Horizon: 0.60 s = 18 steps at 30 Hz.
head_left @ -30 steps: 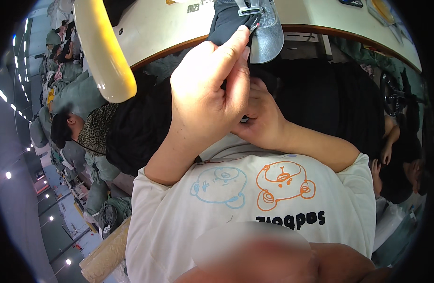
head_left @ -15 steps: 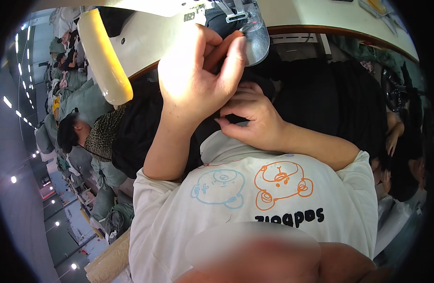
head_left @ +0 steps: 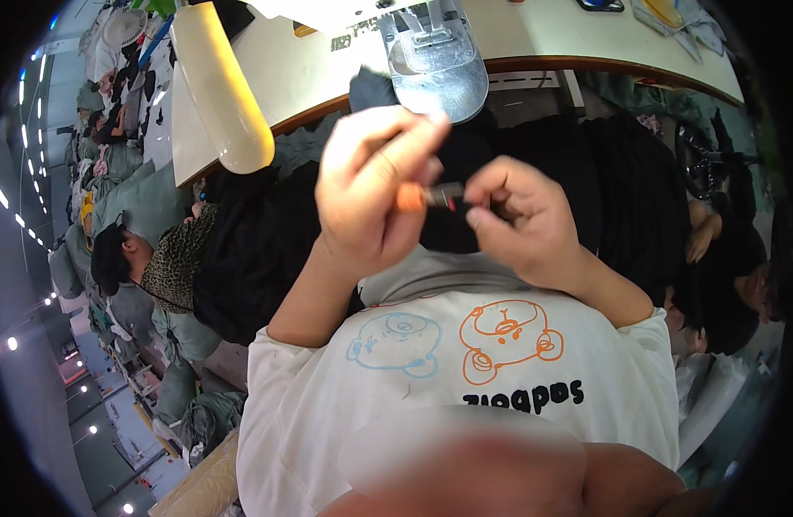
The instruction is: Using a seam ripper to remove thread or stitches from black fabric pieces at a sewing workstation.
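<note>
My left hand [head_left: 369,185] is raised in front of the sewing machine, its fingers curled. Out of its grip, toward the right, pokes a small orange-handled tool [head_left: 411,197] with a dark end, blurred and too small to name exactly. My right hand [head_left: 527,220] is close beside that dark end, thumb and fingers pinched together; what they hold, if anything, cannot be made out. Just beyond my left fingers, a piece of dark cloth [head_left: 370,89] hangs at the table's edge. The metal machine plate [head_left: 444,90] and presser foot [head_left: 431,37] lie beyond my hands.
A pale, rounded machine part [head_left: 228,95] stands out at the left. The white table [head_left: 534,30] has a brown edge. Black cloth [head_left: 551,164] covers my lap. Another person [head_left: 142,254] sits at the left among heaped green bundles [head_left: 146,194]; more people sit at the right.
My left hand has drawn back from the presser foot, exposing the plate, and the orange-handled tool now shows. My right hand has moved right, out from under the left.
</note>
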### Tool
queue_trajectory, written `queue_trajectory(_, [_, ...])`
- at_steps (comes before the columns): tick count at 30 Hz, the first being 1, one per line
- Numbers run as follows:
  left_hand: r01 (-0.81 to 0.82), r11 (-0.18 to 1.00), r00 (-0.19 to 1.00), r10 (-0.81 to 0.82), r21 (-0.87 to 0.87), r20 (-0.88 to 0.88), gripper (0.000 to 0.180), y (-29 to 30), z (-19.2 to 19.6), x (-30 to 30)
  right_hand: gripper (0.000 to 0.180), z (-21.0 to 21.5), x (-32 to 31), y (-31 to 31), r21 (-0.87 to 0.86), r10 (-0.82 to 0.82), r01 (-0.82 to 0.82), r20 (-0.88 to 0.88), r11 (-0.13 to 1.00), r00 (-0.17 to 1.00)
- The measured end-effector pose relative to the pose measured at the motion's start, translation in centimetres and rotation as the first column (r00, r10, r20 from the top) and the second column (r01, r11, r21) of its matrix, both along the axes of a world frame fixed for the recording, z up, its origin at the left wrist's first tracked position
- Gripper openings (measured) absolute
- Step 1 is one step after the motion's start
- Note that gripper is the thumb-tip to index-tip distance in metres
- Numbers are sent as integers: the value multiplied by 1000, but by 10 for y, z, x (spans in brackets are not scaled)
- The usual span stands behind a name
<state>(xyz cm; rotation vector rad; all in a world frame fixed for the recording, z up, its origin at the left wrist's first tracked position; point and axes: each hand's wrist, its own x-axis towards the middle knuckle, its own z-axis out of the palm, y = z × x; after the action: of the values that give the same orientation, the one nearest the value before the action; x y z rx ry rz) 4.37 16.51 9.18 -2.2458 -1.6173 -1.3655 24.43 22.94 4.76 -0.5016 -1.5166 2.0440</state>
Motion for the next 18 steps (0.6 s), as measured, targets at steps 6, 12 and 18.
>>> queue_trajectory(6, [366,809,861,-106,-461,497,24,-32,-12,-1,10,16,-3,9,442,-130,94,52,892,990])
queue_trajectory(12, [220,903,633,156,-369,759,6,-43,-23,-7,15,6,-27,-15,43,-95,97,-44,994,994])
queue_trajectory(18, [151,944,163,268,-292,950,9,-42,-14,-15,14,-34,-30,-18,191,230,-260,163,947,959])
